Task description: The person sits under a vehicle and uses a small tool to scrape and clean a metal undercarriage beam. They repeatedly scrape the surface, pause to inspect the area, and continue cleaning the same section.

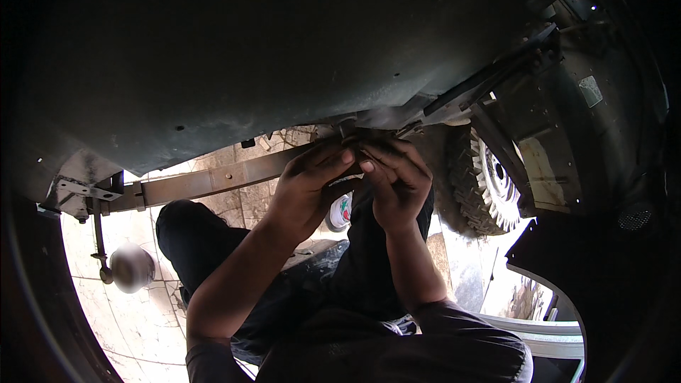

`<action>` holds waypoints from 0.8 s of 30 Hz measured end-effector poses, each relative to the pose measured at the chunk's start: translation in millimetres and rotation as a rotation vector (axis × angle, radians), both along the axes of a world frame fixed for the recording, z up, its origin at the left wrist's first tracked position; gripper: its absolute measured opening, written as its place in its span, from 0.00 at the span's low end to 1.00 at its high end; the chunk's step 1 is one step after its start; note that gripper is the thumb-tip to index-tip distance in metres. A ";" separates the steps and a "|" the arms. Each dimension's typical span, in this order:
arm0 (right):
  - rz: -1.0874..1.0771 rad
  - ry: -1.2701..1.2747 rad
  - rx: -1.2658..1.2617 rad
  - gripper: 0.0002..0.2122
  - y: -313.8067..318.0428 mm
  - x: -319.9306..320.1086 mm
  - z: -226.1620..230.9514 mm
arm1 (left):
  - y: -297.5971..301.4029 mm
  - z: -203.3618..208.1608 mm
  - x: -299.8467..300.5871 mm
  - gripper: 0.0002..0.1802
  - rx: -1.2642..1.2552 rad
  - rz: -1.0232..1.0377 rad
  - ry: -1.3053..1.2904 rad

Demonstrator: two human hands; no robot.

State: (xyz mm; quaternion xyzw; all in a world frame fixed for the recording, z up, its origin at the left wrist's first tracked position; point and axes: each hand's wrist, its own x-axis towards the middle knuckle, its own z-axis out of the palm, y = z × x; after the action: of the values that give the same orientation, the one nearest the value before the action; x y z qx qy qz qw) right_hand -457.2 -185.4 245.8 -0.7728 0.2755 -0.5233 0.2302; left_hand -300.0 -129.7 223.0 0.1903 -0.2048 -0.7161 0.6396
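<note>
Both my hands are raised close together under the dark underside of a vehicle [269, 64]. My left hand [305, 177] is closed, its thumb and fingers meeting near a shadowed metal part [347, 128] at the end of a leaf spring [227, 176]. Beside it, my right hand [399, 177] is closed too, with curled fingers and the thumb almost touching the left thumb. Whatever lies between the fingertips is dark and mostly covered by them, so I cannot make out its kind.
A tire with a pale wheel [489, 184] stands to my right. At the left, the spring reaches a metal bracket [85, 189] with a rod [101, 248] hanging down. A blurred round object [133, 268] and a white printed container [340, 211] are lower, near my bent legs.
</note>
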 end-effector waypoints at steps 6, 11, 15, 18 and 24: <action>-0.073 0.055 -0.090 0.12 8.4 7.4 9.6 | -4.2 -4.3 0.5 0.21 -0.059 -0.024 0.068; -0.093 0.121 -0.173 0.09 8.4 7.3 14.9 | -2.5 -1.5 3.2 0.20 -0.033 0.001 0.120; -0.126 0.112 -0.154 0.08 10.5 3.1 12.0 | -5.8 -6.9 -1.3 0.19 -0.052 0.024 0.142; -0.135 0.129 -0.174 0.08 5.5 13.8 21.4 | -1.2 -4.9 -7.8 0.20 -0.013 0.106 -0.020; -0.130 0.109 -0.198 0.07 8.9 -4.5 7.7 | -5.9 -6.0 -2.6 0.24 0.028 0.014 0.084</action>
State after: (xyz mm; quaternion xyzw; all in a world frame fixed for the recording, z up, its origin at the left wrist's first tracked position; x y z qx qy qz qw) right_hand -461.7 -176.5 253.5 -0.7995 0.2840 -0.5191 0.1033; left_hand -302.6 -135.6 217.0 0.1704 -0.1666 -0.7218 0.6497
